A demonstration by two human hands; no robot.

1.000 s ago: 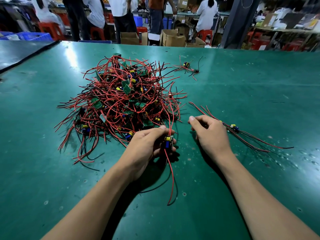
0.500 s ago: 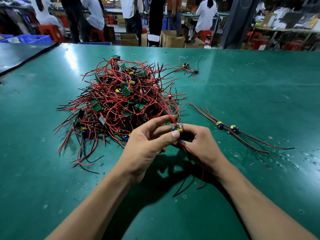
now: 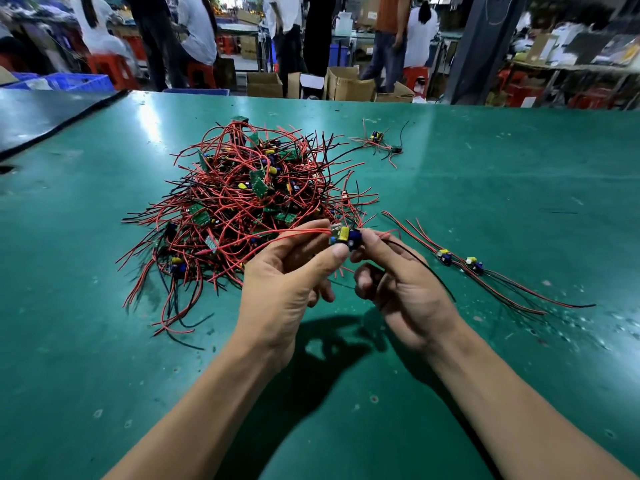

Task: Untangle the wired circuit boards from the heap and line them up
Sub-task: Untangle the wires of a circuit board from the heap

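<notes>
The left hand (image 3: 287, 285) and right hand (image 3: 405, 289) pinch a board (image 3: 344, 234) with yellow and blue parts, trailing red wires (image 3: 298, 233).

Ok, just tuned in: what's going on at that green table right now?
A person holds one small circuit board above the table, pinched between the left hand and the right hand. Its red wires trail left over the heap; whether they are fully free is unclear. A row of two boards lies to the right, wires laid out alongside. A stray bundle sits farther back.
</notes>
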